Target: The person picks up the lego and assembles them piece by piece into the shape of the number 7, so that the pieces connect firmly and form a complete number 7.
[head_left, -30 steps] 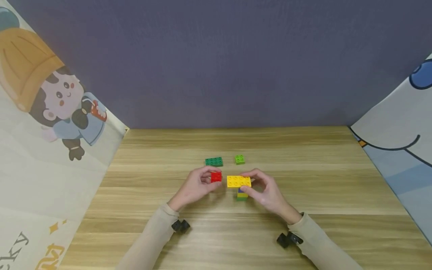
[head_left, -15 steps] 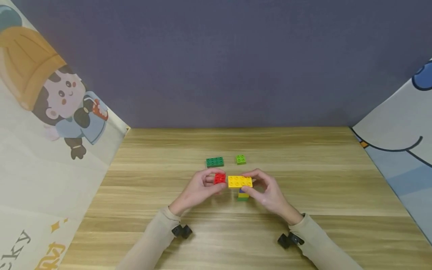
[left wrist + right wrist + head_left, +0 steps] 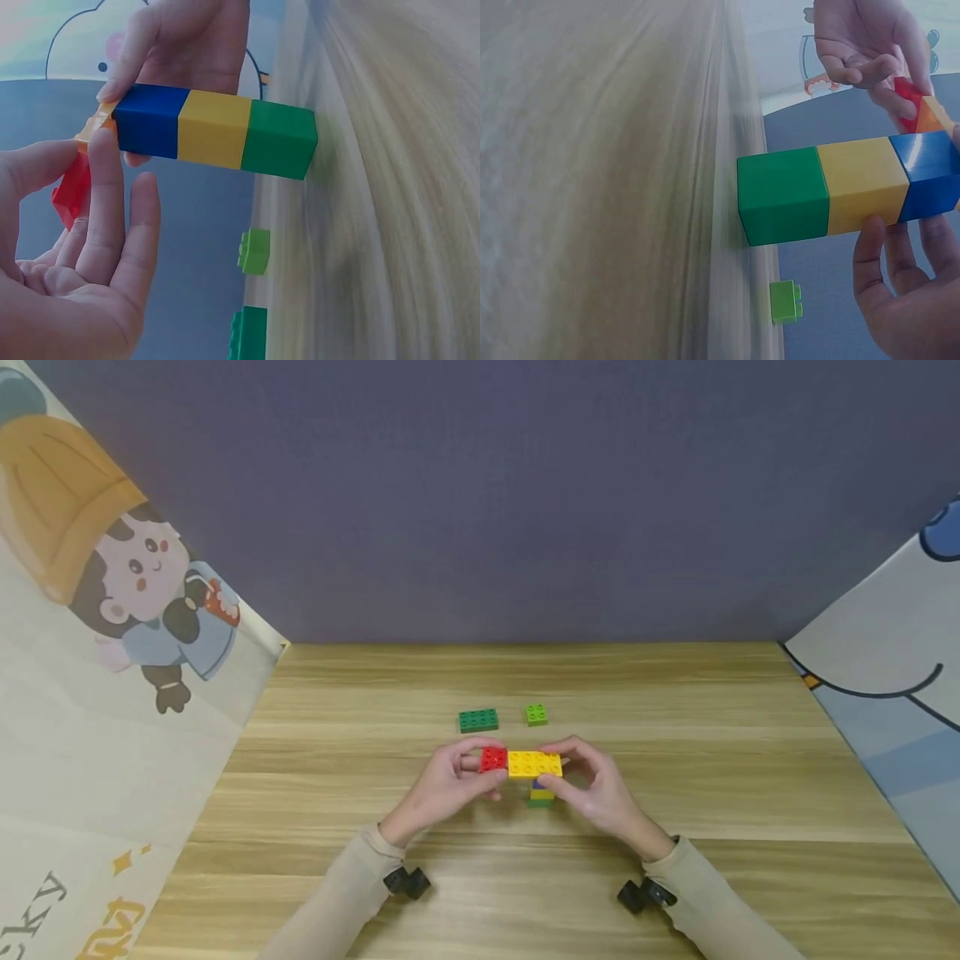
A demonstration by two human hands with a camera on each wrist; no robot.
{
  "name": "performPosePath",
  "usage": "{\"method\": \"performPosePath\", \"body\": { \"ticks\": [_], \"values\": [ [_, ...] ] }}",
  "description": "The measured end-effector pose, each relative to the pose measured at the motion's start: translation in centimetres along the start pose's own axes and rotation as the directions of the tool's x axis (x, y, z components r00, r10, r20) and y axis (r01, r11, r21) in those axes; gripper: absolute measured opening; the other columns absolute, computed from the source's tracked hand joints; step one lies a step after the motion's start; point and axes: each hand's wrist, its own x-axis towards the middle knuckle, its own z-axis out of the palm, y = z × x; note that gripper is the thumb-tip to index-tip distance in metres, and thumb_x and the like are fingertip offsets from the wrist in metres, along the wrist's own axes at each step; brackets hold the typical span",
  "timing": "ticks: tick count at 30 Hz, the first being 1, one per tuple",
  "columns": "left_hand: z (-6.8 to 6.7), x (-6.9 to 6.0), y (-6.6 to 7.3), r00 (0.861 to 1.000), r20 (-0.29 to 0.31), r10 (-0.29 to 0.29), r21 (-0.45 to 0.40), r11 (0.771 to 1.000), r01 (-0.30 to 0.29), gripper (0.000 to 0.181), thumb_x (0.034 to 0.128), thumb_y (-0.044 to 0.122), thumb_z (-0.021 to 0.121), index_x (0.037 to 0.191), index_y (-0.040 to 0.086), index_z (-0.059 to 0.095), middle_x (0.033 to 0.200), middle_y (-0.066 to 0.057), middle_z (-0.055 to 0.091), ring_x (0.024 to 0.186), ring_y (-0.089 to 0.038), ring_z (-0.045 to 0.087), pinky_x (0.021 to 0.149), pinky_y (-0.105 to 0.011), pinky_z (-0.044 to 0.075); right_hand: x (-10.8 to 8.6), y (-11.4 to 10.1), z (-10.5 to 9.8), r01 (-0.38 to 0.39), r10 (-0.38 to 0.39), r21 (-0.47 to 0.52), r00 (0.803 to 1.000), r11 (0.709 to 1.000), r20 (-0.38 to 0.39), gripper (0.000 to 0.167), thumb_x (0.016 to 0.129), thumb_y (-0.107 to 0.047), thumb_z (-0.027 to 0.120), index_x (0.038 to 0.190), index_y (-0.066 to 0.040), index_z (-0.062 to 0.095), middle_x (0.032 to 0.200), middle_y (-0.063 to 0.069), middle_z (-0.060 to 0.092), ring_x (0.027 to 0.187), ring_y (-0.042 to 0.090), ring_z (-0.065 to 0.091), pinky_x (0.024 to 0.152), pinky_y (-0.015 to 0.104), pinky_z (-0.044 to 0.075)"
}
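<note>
From where I stand, both hands are busy over the bench, near each other. The left hand pinches a red brick between thumb and fingers, its studs facing up, four of them, bright and glossy. The right hand grips a flat yellow brick, thumb on the near side and a finger on the far side; its eight studs run in two rows, and its colour turns almost orange in the wrist views. The two bricks meet end to end between the hands, though I can't tell whether they touch or a sliver parts them.

Under the yellow brick, close to the right hand, a tower stands upright on the bench: three smooth cubes, green at the foot, a paler yellow in the middle, shiny blue on top. The yellow brick sits at the blue end and juts toward the left hand. Beyond the left hand lies a dark green brick with eight studs; beyond the right hand's fingertips, a small lime brick with four.
</note>
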Motion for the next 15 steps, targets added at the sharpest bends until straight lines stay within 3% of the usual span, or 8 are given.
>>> {"method": "performPosePath", "body": {
  "ticks": [8,15],
  "values": [
    [0.06,0.02,-0.25,1.000,-0.001,0.012,-0.009,1.000,-0.012,0.047,0.1003,0.012,0.075,0.144,0.001,0.061,0.120,-0.023,0.078,0.089,-0.049,0.075,0.081,-0.027,0.063,0.01,-0.10,0.07,0.004,-0.004,0.003,1.000,1.000,-0.004,0.034,0.092,0.007,0.077,0.123,-0.003,0.070,0.120,0.017,0.074,0.102,0.006,0.068,0.087,0.028,0.061],
    [0.53,0.10,-0.28,1.000,-0.024,0.014,-0.018,1.000,-0.015,0.051,0.0963,0.009,0.079,0.143,-0.001,0.062,0.120,-0.024,0.078,0.100,-0.057,0.073,0.081,-0.030,0.066,-0.08,0.07,0.16,0.011,-0.011,0.016,1.000,1.000,-0.010,0.034,0.091,0.008,0.076,0.123,-0.001,0.069,0.120,0.018,0.073,0.101,0.005,0.068,0.086,0.026,0.061]
  ]
}}
